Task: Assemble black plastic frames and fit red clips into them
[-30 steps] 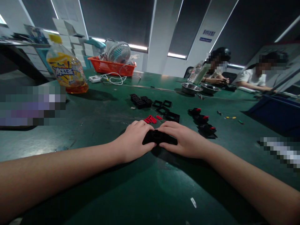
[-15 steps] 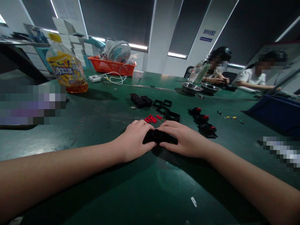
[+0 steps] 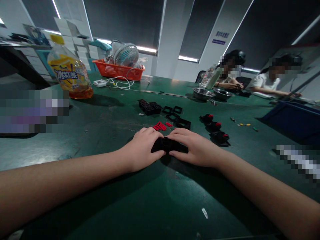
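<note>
Both my hands grip one black plastic part (image 3: 166, 143) low over the green table. My left hand (image 3: 143, 148) closes on its left end, thumb at the near side and fingers at the far side. My right hand (image 3: 197, 146) has the right end in the same kind of grasp. The palms hide the part's ends, and its exact kind is too dark to tell. Just beyond my fingertips lie several small red pieces (image 3: 160, 126). Behind these are thin black square frames (image 3: 173, 116) and a cluster of black blocks (image 3: 150, 107).
Black assemblies with red tips (image 3: 215, 126) stand in a row at right, near a blue bin (image 3: 295, 116). Metal bowls (image 3: 203, 94) sit farther back, before two seated people. A drink bottle (image 3: 71, 71), a white cable (image 3: 120, 82) and an orange basket (image 3: 117, 71) are at left.
The whole view has shifted very slightly. My hands keep the same grasp on the black plastic part, and nothing on the table has visibly moved.
</note>
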### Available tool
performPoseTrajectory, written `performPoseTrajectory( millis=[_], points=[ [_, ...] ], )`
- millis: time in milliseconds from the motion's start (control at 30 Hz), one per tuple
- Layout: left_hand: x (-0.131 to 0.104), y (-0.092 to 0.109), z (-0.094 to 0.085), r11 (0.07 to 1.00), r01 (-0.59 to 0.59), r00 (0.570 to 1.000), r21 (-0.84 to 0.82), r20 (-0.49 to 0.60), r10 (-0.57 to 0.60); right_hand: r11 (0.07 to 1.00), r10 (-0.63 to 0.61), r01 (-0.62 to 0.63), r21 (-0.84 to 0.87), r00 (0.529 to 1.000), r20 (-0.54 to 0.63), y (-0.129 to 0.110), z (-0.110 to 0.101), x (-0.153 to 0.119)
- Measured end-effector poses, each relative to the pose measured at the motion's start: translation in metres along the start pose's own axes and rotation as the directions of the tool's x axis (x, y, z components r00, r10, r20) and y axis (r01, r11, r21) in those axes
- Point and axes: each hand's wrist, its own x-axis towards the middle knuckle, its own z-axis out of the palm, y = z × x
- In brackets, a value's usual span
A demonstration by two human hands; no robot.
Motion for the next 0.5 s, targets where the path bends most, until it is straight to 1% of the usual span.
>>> performPoseTrajectory(
  millis=[200, 500],
  points=[
    [-0.0004, 0.0013, -0.0009, 1.0, 0.011, 1.0, 0.007, 0.019, -0.011, 1.0, -0.002, 0.002, -0.022, 1.0, 0.013, 0.0002, -0.0001, 0.0002],
    [0.0001, 0.0019, -0.0011, 1.0, 0.015, 1.0, 0.007, 0.017, -0.015, 1.0, -0.005, 0.005, -0.027, 1.0, 0.012, 0.0006, -0.0001, 0.0]
  ],
)
